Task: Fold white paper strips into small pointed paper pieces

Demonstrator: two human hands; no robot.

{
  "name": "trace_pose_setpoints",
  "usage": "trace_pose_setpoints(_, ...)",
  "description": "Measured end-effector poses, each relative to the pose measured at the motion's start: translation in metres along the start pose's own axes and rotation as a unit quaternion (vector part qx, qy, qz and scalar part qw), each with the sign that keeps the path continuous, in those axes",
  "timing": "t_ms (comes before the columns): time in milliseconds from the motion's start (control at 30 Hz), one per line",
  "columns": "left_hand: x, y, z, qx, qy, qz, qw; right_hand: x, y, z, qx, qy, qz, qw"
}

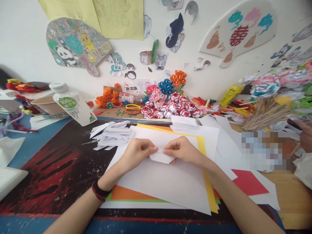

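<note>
Between my two hands is a small piece of folded white paper point(161, 158), held just above a large white sheet point(165, 185). My left hand point(140, 151) pinches its left end between thumb and fingers. On the other end, my right hand point(181, 150) has its thumb on top and fingertips showing below the edge. A dark red band point(99, 192) circles my left wrist. Under the white sheet lie yellow point(211, 191) and orange paper point(133, 194). Beyond my left hand is a loose pile of folded white paper strips point(114, 135).
A white bottle point(73, 105) stands at the back left. Red-and-white paper flowers point(174, 109) and orange flowers point(107, 97) line the wall. To the right are a stack of white paper point(184, 123), red paper point(251, 182) and a bundle of stemmed flowers point(266, 113). Another person's hand point(306, 135) shows at the right edge.
</note>
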State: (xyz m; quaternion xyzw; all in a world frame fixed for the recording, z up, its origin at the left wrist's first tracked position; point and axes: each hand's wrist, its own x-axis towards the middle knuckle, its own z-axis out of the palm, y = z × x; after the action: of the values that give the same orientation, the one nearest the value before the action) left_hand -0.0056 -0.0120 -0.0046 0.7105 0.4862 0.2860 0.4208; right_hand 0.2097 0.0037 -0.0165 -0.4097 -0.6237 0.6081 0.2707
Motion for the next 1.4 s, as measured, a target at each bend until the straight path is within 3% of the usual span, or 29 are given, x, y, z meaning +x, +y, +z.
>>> trace_pose_setpoints(267, 0.0, 0.001, 0.004, 0.039, -0.008, 0.017, 0.999, -0.003, -0.004, 0.002, 0.003, -0.004, -0.017, 1.0)
trace_pose_setpoints(767, -0.003, 0.006, 0.001, 0.001, -0.029, -0.012, 1.0, -0.004, -0.004, 0.004, 0.01, -0.022, -0.016, 1.0)
trace_pose_setpoints(933, -0.001, 0.005, -0.004, 0.013, -0.06, 0.017, 0.998, -0.006, -0.006, 0.003, -0.031, -0.025, 0.0, 0.999)
trace_pose_setpoints(1100, 0.0, 0.002, -0.006, 0.046, -0.043, 0.045, 0.997, -0.006, -0.009, 0.002, -0.102, -0.041, -0.029, 0.993)
trace_pose_setpoints(1233, -0.001, 0.003, -0.002, 0.064, -0.057, 0.034, 0.996, -0.004, -0.008, 0.001, -0.154, 0.001, -0.059, 0.986)
trace_pose_setpoints(1400, -0.002, 0.006, 0.005, 0.05, -0.103, 0.021, 0.993, 0.002, -0.001, -0.003, -0.102, 0.013, -0.037, 0.994)
